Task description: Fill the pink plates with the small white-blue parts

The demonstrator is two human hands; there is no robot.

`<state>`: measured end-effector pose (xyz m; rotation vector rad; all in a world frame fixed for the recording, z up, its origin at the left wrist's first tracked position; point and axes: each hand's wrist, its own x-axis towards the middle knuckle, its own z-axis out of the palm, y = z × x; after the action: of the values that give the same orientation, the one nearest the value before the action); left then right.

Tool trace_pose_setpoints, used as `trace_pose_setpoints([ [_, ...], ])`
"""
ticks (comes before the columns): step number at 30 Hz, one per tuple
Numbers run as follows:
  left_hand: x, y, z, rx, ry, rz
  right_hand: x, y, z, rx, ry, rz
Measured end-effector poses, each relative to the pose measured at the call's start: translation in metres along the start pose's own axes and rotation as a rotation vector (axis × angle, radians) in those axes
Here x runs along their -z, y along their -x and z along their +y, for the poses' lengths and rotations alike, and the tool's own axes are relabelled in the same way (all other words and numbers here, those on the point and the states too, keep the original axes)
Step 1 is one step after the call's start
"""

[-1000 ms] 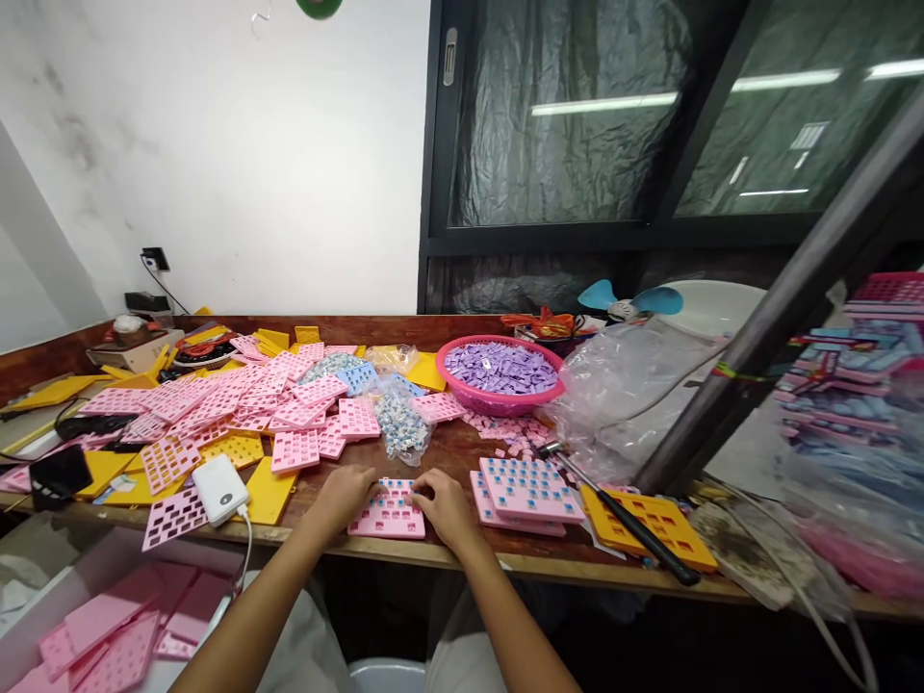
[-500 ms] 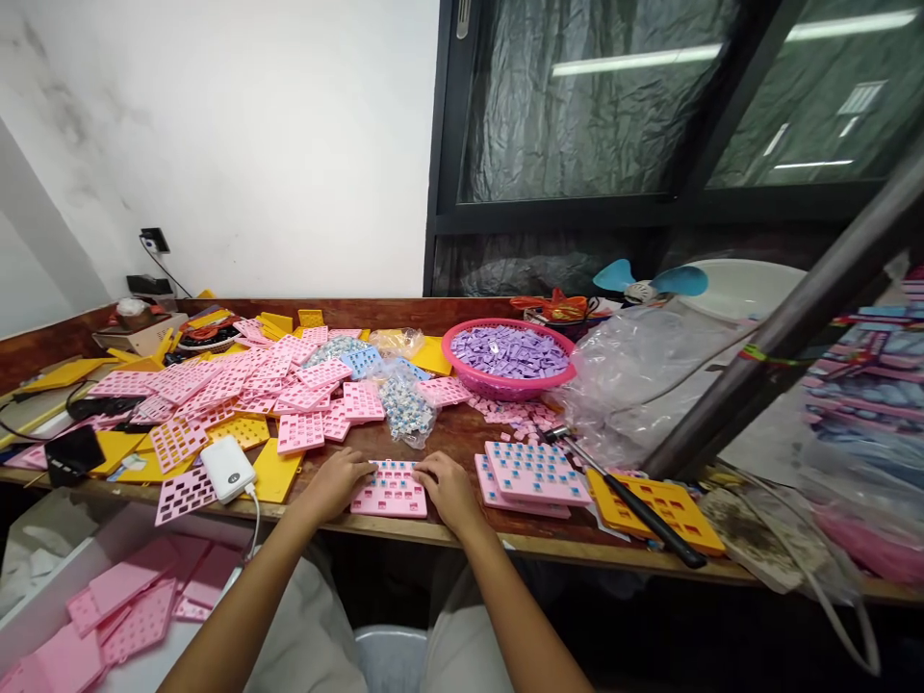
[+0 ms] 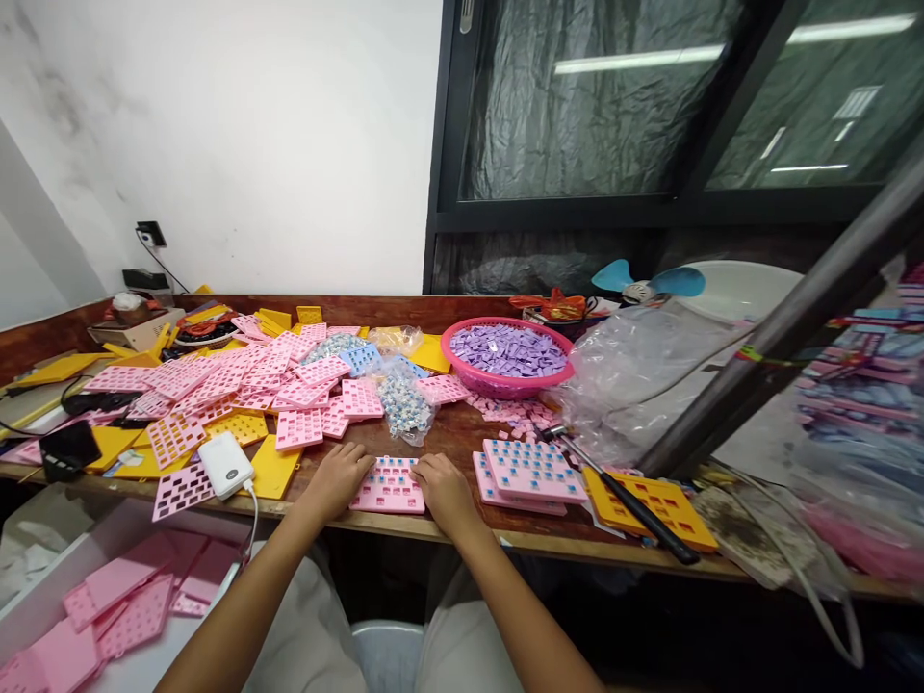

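A pink slotted board (image 3: pixel 390 499) lies at the front edge of the table, with small blue pieces in its upper rows. My left hand (image 3: pixel 345 476) holds its left side, fingers bent over the upper corner. On the opposite side my right hand (image 3: pixel 443 486) is closed at the upper right corner, fingertips on the board. Whether a small piece sits under either set of fingertips is hidden. To the right, two pink boards with blue pieces (image 3: pixel 532 472) are stacked slightly askew. Behind my hands rests a clear bag of small blue and white pieces (image 3: pixel 406 404).
Many pink slotted boards (image 3: pixel 238 373) are heaped at left, near a white power bank (image 3: pixel 226 464) with a cable. A pink basket (image 3: pixel 505 383) holds purple pieces. A black-handled hammer (image 3: pixel 646 525) lies across a yellow board (image 3: pixel 679 510). A slanted metal pole (image 3: pixel 751 351) stands at right.
The view has shifted very slightly. Both hands stay at the pink board's sides, with only small finger movement; nothing else has visibly moved.
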<state>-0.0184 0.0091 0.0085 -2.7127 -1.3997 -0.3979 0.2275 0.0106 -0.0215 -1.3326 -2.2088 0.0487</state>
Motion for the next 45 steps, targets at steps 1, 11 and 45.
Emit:
trace_pose_setpoints([
  [1,0.001,0.002,-0.001,0.011,-0.006,0.008,0.002,0.003,-0.002,0.011,0.033,-0.010],
  [11,0.001,0.006,-0.002,0.094,0.141,0.051,0.011,0.026,-0.002,-0.036,-0.110,0.109],
  [45,0.003,0.020,0.030,0.148,-0.052,0.037,0.006,0.002,0.026,-0.357,-0.998,-0.110],
])
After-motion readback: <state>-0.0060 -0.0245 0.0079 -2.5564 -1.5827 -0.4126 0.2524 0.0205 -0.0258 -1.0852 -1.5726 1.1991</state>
